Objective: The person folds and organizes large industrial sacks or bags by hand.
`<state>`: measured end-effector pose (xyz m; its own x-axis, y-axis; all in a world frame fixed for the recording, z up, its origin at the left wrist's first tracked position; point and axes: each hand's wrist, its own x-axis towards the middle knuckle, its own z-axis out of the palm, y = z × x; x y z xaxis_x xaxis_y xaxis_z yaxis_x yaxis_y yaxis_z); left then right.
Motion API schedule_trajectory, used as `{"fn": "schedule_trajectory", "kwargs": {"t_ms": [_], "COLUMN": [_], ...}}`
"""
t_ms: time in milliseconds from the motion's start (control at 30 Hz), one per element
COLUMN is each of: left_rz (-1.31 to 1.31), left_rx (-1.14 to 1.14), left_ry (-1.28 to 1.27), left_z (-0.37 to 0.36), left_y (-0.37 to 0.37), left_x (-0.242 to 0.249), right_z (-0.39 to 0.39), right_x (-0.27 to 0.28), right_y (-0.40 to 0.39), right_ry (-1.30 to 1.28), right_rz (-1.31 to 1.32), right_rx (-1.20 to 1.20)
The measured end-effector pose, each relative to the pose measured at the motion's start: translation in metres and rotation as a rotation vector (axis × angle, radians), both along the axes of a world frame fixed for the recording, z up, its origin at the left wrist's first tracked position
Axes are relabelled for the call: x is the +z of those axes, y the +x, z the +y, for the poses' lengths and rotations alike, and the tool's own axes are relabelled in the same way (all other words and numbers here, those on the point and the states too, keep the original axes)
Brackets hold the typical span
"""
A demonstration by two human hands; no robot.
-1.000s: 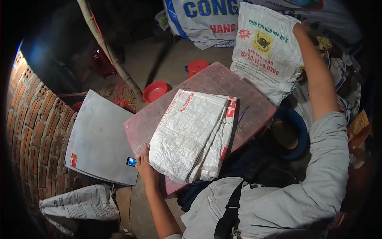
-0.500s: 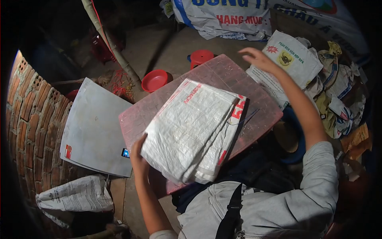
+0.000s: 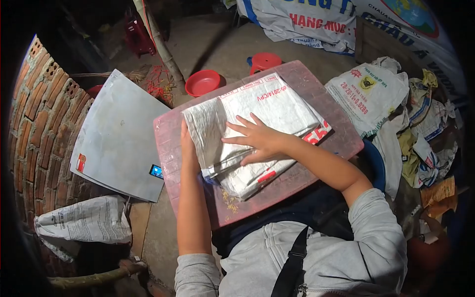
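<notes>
A folded white woven sack (image 3: 277, 106) with red print lies on the pink table (image 3: 341, 123) in front of me. My left hand (image 3: 188, 141) grips its left end, which is lifted and bent over toward the middle; the fingertips are partly hidden behind the sack. Flat on top of the sack rests my right hand (image 3: 260, 141), fingers spread, just right of the raised fold. Some yellowish husks (image 3: 229, 203) lie on the tabletop near its front left edge.
Left of the table, a grey board (image 3: 118, 133) bears a phone (image 3: 156, 171). Behind stand a red basin (image 3: 203, 82) and a red stool (image 3: 265, 61). Printed sacks (image 3: 368, 94) are heaped on the right. A brick wall (image 3: 42, 143) curves along the left.
My right hand has come from beyond the table's right side down onto the sack. My left hand has raised and folded over the sack's left end. The view has shifted slightly.
</notes>
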<state>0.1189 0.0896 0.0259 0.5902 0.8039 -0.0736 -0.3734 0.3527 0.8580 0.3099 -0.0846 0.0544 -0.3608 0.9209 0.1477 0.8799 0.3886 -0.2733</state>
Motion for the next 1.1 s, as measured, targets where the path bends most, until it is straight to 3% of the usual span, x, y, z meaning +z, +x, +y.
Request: {"fn": "schedule_trajectory", "kwargs": {"t_ms": [67,133,200,267,333,400,467,500,633,667,733,767,800,867,933,1000,1067,1100], "left_rz": [-0.002,-0.129,-0.147,0.076,0.139,0.199,0.242,0.327,0.377,0.378,0.182,0.208,0.204,0.122,0.012,-0.094,-0.191,-0.104], "left_rx": [0.016,0.004,0.068,0.149,0.134,0.117,0.01,-0.126,-0.271,-0.268,-0.373,-0.283,-0.276,-0.169,-0.149,-0.13,-0.191,-0.183], "left_ry": [-0.005,0.222,0.179,0.181,0.235,0.281,0.581,0.562,0.369,0.366,0.332,0.305,0.304,0.127,0.068,0.01,0.011,0.116], "left_z": [0.008,0.029,0.008,0.005,0.001,-0.003,-0.008,-0.008,-0.026,-0.029,-0.036,-0.044,-0.044,-0.042,-0.036,-0.03,-0.028,-0.033], "left_y": [-0.003,-0.008,0.002,-0.004,0.0,0.004,0.006,0.004,0.007,0.006,0.007,0.012,0.014,0.017,0.016,0.014,0.012,0.011], "left_x": [-0.011,-0.041,-0.012,-0.006,0.002,0.002,0.002,0.004,0.011,0.01,0.008,0.015,0.014,0.014,0.012,0.008,0.009,0.011], "right_z": [0.0,0.003,0.008,0.014,0.019,0.018,0.021,0.022,0.017,0.017,0.016,0.008,0.005,0.001,0.0,-0.006,-0.003,-0.001], "right_x": [0.001,-0.005,-0.007,-0.002,-0.006,0.003,0.002,0.001,0.007,0.007,0.006,0.018,0.024,0.031,0.03,0.033,0.026,0.02], "right_y": [-0.002,0.001,0.012,0.016,0.038,0.044,0.06,0.065,0.073,0.072,0.071,0.06,0.057,0.054,0.046,0.028,0.012,0.009], "right_ry": [0.014,0.14,0.059,0.093,-0.046,0.161,0.183,0.203,0.214,0.208,0.62,0.662,0.659,1.152,1.127,0.886,0.598,0.543], "right_rz": [0.053,0.064,0.666,1.035,1.452,1.515,1.62,1.724,1.817,1.817,1.202,0.992,0.988,0.2,-0.08,-0.175,0.0,0.037], "right_rx": [-0.04,-0.063,-0.297,-0.527,-0.585,-0.655,-0.688,-0.72,-0.681,-0.682,-0.596,-0.727,-0.721,-0.578,-0.433,-0.321,-0.305,-0.322]}}
